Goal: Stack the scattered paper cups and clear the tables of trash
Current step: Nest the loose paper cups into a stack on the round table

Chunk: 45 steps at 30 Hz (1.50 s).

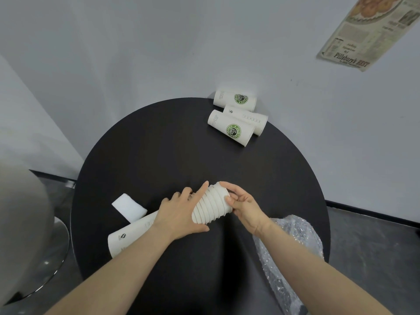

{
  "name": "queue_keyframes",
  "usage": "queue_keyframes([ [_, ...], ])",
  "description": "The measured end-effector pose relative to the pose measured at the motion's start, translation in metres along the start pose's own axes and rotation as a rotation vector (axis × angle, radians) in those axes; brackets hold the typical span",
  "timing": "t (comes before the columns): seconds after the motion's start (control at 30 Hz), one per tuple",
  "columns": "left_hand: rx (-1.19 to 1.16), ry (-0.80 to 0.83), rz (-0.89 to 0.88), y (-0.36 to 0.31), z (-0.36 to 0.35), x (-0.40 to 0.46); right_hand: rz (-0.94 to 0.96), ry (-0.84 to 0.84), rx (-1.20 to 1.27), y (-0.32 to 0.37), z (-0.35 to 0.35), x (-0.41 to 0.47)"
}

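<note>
Right now I am watching both hands working a stack of paper cups lying on its side on the round black table. My left hand is lying over the middle of the stack, fingers curling around it and the forefinger stretching along the rims. My right hand is gripping the open rim end of the stack, thumb and fingers closing on the outermost cup. The base end of the stack is pointing back past my left wrist toward the near edge of the table.

Just beneath and behind my right forearm a crumpled sheet of bubble wrap is hanging over the edge of the table. Just beyond the left hand's outer side a white folded napkin is lying flat, touching the stack.

Well apart from both hands, at the far edge by the wall, three loose cups are lying on their sides, bunched against each other, two showing green logos. High on the wall beyond my right hand a newspaper sheet is hanging.
</note>
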<state>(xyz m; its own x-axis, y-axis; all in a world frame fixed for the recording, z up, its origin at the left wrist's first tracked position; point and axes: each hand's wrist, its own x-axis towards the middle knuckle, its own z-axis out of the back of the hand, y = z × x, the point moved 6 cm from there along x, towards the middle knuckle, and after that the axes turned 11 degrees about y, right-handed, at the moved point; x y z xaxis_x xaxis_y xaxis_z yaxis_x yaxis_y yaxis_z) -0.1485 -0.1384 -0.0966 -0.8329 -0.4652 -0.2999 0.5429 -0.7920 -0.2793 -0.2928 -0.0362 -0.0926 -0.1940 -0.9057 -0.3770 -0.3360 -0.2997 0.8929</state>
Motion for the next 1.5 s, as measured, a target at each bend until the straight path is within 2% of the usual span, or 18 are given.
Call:
queue_keyframes([
  [0.13,-0.004,-0.029,-0.004,-0.01,0.003,0.015,-0.006,-0.018,-0.018,0.008,0.013,0.007],
  [0.33,-0.11,-0.066,-0.004,-0.007,0.013,0.039,0.066,-0.375,-0.105,0.054,0.085,0.034],
  [0.57,-0.197,-0.01,-0.044,0.003,0.005,0.051,0.105,-0.558,-0.098,0.093,0.124,0.095],
  [1.0,-0.184,-0.037,-0.06,0.0,0.005,0.049,0.094,-0.624,-0.029,0.092,0.139,0.142],
  [1.27,-0.226,0.028,-0.047,0.004,0.009,0.051,0.175,-0.541,0.024,0.087,0.144,0.079],
  [1.5,-0.176,0.05,-0.089,-0.007,0.005,0.034,0.17,-0.388,-0.042,0.076,0.159,0.005],
])
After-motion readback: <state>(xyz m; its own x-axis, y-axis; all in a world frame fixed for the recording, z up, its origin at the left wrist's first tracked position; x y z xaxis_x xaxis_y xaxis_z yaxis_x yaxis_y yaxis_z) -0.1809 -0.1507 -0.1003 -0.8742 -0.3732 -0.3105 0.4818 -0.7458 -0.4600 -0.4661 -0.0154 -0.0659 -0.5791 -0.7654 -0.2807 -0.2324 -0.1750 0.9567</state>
